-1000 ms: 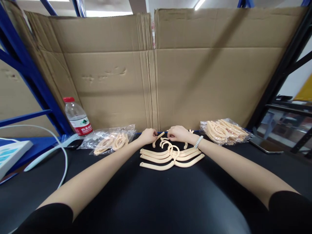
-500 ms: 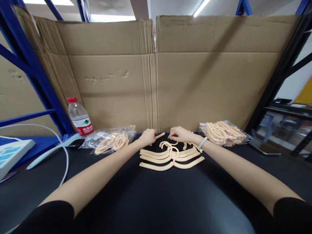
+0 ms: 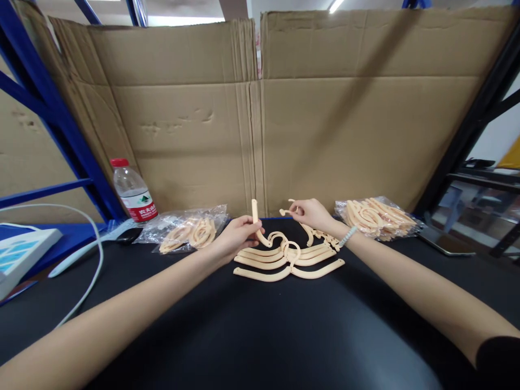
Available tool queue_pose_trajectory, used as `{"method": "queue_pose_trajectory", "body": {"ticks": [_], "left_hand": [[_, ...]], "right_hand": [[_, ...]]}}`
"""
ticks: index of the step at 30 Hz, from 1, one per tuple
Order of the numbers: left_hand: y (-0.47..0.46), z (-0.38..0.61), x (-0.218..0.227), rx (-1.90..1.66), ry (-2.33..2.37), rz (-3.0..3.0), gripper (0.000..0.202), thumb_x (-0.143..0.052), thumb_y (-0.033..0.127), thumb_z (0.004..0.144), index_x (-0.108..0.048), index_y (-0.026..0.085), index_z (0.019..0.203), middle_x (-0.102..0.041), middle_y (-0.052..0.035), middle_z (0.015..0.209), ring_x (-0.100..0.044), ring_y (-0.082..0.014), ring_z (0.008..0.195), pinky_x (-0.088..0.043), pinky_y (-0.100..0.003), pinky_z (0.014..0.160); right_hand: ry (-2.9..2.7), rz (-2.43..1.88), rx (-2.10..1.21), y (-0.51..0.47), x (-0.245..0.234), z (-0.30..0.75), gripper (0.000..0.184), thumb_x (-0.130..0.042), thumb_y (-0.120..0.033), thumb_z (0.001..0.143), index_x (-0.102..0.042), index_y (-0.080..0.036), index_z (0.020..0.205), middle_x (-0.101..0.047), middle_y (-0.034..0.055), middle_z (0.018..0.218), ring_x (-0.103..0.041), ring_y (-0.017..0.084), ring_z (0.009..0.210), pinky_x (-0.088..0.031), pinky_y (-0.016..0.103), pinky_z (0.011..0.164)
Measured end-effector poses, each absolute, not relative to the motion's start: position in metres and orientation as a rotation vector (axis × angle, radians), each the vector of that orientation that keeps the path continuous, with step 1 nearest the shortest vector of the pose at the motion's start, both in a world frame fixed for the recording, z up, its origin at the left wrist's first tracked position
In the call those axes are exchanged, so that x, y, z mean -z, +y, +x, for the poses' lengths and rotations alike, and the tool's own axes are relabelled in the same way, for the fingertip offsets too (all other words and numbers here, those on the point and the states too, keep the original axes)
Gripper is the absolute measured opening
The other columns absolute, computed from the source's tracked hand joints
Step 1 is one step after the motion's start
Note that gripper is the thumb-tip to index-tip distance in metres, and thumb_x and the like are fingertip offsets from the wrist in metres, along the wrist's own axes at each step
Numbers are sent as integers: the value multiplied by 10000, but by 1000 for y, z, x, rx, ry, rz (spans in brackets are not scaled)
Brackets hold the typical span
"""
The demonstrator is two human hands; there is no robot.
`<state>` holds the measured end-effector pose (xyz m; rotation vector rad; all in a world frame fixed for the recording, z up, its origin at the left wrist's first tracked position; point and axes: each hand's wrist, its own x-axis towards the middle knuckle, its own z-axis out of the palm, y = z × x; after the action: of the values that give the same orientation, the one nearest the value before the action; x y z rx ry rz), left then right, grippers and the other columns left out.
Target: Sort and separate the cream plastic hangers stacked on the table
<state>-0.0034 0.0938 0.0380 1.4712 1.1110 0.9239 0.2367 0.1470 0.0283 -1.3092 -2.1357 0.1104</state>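
My left hand [image 3: 240, 236] is closed around a beige curved hanger arm [image 3: 255, 210], held tilted up with its lower end bent to the right. My right hand [image 3: 313, 214] pinches a thin beige hanger hook [image 3: 283, 212]; part of it is hidden by the fingers. In front of both hands, several beige clothes hangers [image 3: 266, 277] lie in a row on the black tabletop, their hooks overlapping. Beneath my right hand are a loose hanger arm [image 3: 309, 236] and a pile of small beige pieces [image 3: 330, 239].
A clear bag of beige parts [image 3: 182, 234] lies to the left, and a fuller bag [image 3: 376, 218] to the right beside a phone [image 3: 444, 244]. A red-capped bottle [image 3: 136, 199] stands behind the left bag. Cardboard [image 3: 182, 135] closes off the back. A white cable [image 3: 95, 271] curves at left.
My left hand has moved nearer and raised the hanger arm to a steep angle. My right hand has lifted slightly from the table with the hook in its fingers. The view has shifted a little.
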Motion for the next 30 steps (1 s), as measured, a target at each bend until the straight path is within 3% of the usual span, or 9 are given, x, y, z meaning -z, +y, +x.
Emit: {"method": "queue_pose_trajectory", "body": {"ticks": [3,7,12,17,21,26,28,30], "left_hand": [[61,-10,-30,-937,1003,1404,163,-483,298,981,-481,177,872,-707,-44,809,-666,-123,679,-524,-244,658],[24,-11,-13,-870,771,1224,285,-604,432,913,-452,192,931,-749,-102,903,-695,-150,662,-537,-260,648],[5,-3,-1,-778,719,1192,376,-695,453,848,-477,176,979,-758,-142,944,-734,-215,824,-563,-305,769],[7,-1,2,-807,712,1231,374,-732,417,824,-495,175,982,-767,-111,919,-739,-202,803,-571,-277,731],[4,-1,5,-891,709,1244,344,-730,408,827,-497,180,936,-768,-92,922,-743,-198,796,-581,-269,717],[-2,0,8,-962,721,1258,298,-736,336,829,-486,195,909,-768,-62,913,-737,-176,784,-581,-255,709],[-3,1,9,-989,724,1268,307,-754,299,809,-481,200,907,-768,-49,885,-732,-167,772,-574,-245,698],[-2,1,9,-1004,730,1283,314,-770,272,788,-483,201,895,-768,-46,867,-729,-170,771,-571,-248,698]], "right_hand": [[-1983,-1297,-282,127,-34,244,132,-551,-232,871,-651,-147,883,-672,13,580,-645,144,512,-494,258,558],[-1812,-1302,-529,79,-28,244,245,-486,-341,915,-583,-130,993,-701,55,612,-685,175,500,-505,238,425],[-1347,-1120,-1101,19,-23,233,296,-728,-386,764,-625,-151,912,-738,90,765,-732,213,690,-614,299,642],[-1233,-1056,-1311,-6,-20,223,311,-706,-452,784,-702,-151,862,-717,104,900,-697,176,638,-549,232,492],[-1337,-1088,-1244,-9,-11,218,251,-807,-337,708,-705,-184,880,-702,65,936,-644,117,596,-547,232,538],[-1327,-1013,-1343,-12,1,214,462,-805,-225,688,-658,-232,1126,-620,84,1172,-621,132,744,-562,253,578],[-1297,-973,-1350,-13,3,212,543,-801,-197,688,-620,-253,1197,-611,72,1160,-618,134,782,-574,268,633],[-1255,-943,-1345,-14,4,212,678,-803,-175,682,-543,-289,1297,-640,30,1010,-623,133,763,-576,295,686]]}}
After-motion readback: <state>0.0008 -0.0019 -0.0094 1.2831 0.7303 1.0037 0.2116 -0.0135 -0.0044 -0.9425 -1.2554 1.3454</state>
